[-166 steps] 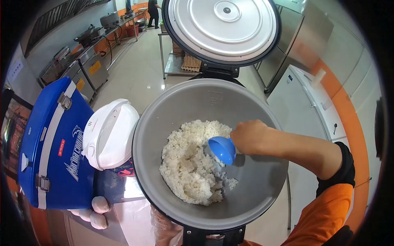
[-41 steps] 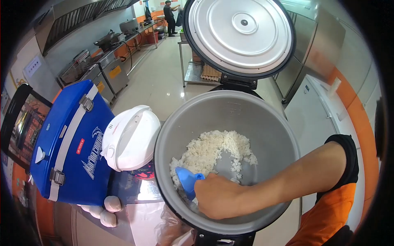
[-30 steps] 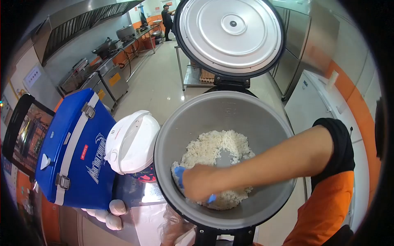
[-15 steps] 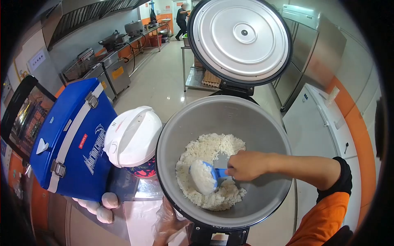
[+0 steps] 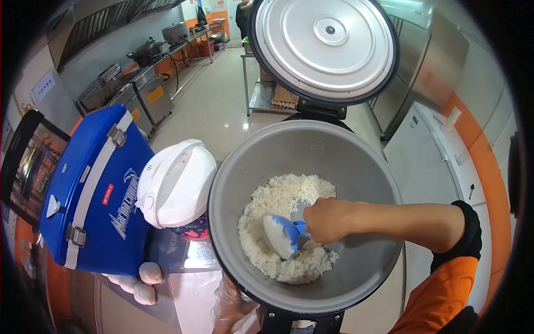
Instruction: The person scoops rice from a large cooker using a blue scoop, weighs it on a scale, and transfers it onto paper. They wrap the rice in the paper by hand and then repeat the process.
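Note:
My right hand (image 5: 329, 220) is closed around the handle of a blue rice scoop (image 5: 293, 232), down inside the big grey cooker pot (image 5: 356, 167). Tilted to the left, the scoop is whitened with rice over its bowl. Cooked white rice (image 5: 278, 195) lies in a ring on the pot's bottom, with a bare patch near my hand. In a clear plastic glove, my left hand (image 5: 232, 306) is low by the pot's front left rim, over a sheet of white paper (image 5: 192, 298). The rim and the glove hide its fingers, so their grip cannot be made out.
The cooker's round lid (image 5: 328, 50) stands raised behind the pot. To the left are a white-lidded container (image 5: 178, 183), a blue cooler box (image 5: 100, 189) and several pale round balls (image 5: 147, 282). A person (image 5: 242, 22) stands far back. A white chest freezer (image 5: 423, 161) is at the right.
The scoop has tipped over on its side, and the heap of rice it held has left it. My right hand has shifted slightly left and up. The left hand stays near the rim.

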Demonstrator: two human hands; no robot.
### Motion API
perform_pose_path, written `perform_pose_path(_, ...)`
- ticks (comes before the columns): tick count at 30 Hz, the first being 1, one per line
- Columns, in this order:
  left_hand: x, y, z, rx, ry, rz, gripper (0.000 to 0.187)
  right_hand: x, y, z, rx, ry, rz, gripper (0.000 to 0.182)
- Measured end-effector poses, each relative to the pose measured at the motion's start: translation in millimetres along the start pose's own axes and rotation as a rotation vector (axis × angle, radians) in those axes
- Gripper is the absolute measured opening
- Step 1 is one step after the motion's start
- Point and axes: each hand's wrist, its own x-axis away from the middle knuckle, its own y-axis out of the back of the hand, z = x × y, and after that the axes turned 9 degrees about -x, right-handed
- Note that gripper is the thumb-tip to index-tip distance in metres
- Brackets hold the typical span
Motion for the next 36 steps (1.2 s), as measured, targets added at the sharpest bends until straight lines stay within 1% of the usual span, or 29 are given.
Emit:
perform_pose_path(2, -3, 2, -4, 0.157, -0.035, -0.014, 0.088, -12, -9, -5, -0.009, -0.018, 0.040, 0.032)
perform_pose_path(3, -4, 3, -6, 0.159, -0.036, -0.002, 0.088, -19, -14, -6, -0.008, -0.027, 0.072, 0.031)
perform_pose_path(4, -5, 3, -8, 0.152, -0.026, -0.014, 0.083, -27, -20, -7, -0.016, -0.029, 0.075, 0.031)
perform_pose_path(5, -6, 5, -10, 0.142, -0.016, -0.028, 0.078, -34, -26, -4, -0.030, 0.016, 0.057, 0.032)
perform_pose_path(6, -6, 11, -15, 0.045, 0.002, 0.022, 0.070, -40, -29, -4, -0.042, 0.064, 0.039, 0.032)
perform_pose_path(7, -7, 14, -17, 0.040, 0.004, 0.024, 0.070, -43, -31, -8, -0.046, 0.068, 0.040, 0.032)
perform_pose_path(9, -7, 16, -20, 0.048, -0.060, -0.042, 0.058, -42, -29, -12, -0.050, 0.267, 0.012, 0.034)
perform_pose_path(10, -7, 15, -20, 0.049, -0.057, -0.038, 0.058, -43, -27, -17, -0.053, 0.266, 0.017, 0.034)
perform_pose_path(12, -8, 13, -21, 0.081, 0.012, -0.046, 0.049, -46, -19, -30, -0.209, 0.342, 0.092, 0.036)
perform_pose_path(13, -9, 16, -25, 0.080, 0.013, -0.045, 0.049, -51, -18, -40, -0.210, 0.344, 0.093, 0.036)
perform_pose_path(15, -10, 22, -35, 0.129, 0.087, -0.071, 0.044, -59, -9, -50, -0.265, 0.411, 0.198, 0.035)
perform_pose_path(16, -9, 18, -28, 0.129, 0.094, -0.074, 0.044, -58, -5, -56, -0.338, 0.300, 0.242, 0.034)
perform_pose_path(17, -10, 12, -20, 0.075, -0.017, -0.084, 0.044, -58, -6, -57, -0.331, 0.304, 0.247, 0.034)
perform_pose_path(18, -8, 8, -15, 0.021, -0.127, -0.095, 0.043, -58, -9, -57, -0.294, 0.419, 0.124, 0.035)
perform_pose_path(19, -6, 6, -12, 0.024, -0.121, -0.102, 0.043, -58, -12, -56, -0.256, 0.533, -0.001, 0.035)
perform_pose_path(20, -9, 8, -14, 0.031, -0.120, -0.084, 0.043, -54, -14, -47, -0.249, 0.535, 0.000, 0.035)
perform_pose_path(22, -11, 8, -13, 0.039, -0.122, -0.072, 0.044, -33, -17, -16, -0.129, 0.343, -0.124, 0.035)
perform_pose_path(24, -11, 4, -8, 0.026, -0.148, -0.046, 0.052, -2, -24, 15, -0.249, 0.265, -0.138, 0.027)
perform_pose_path(25, -9, 4, -7, 0.025, -0.149, -0.044, 0.052, 9, -26, 31, -0.255, 0.212, -0.096, 0.023)
perform_pose_path(26, -7, 3, -7, 0.034, -0.087, -0.019, 0.061, 18, -27, 44, -0.261, 0.160, -0.053, 0.022)
perform_pose_path(27, -8, 4, -9, 0.043, -0.027, 0.002, 0.071, 26, -26, 53, -0.261, 0.160, -0.058, 0.022)
perform_pose_path(28, -7, 6, -16, 0.043, -0.031, -0.005, 0.071, 32, -25, 62, -0.281, 0.158, -0.062, 0.022)
perform_pose_path(30, -10, 14, -39, 0.342, 0.048, -0.236, 0.038, 41, -23, 73, -0.281, 0.162, -0.074, 0.021)
perform_pose_path(31, -14, 16, -36, 0.345, 0.048, -0.254, 0.038, 44, -21, 78, -0.259, 0.168, -0.072, 0.021)
perform_pose_path(33, -16, 21, -25, 0.100, -0.072, -0.120, 0.042, 42, -22, 83, -0.226, 0.178, -0.056, 0.021)
perform_pose_path(34, -16, 20, -20, -0.018, -0.129, -0.046, 0.044, 39, -22, 84, -0.241, 0.226, -0.103, 0.020)
perform_pose_path(35, -13, 12, -12, -0.011, -0.120, -0.051, 0.044, 38, -23, 85, -0.259, 0.274, -0.149, 0.020)
perform_pose_path(36, -9, -1, 0, -0.040, -0.136, -0.098, 0.049, 36, -21, 87, -0.252, 0.277, -0.146, 0.020)
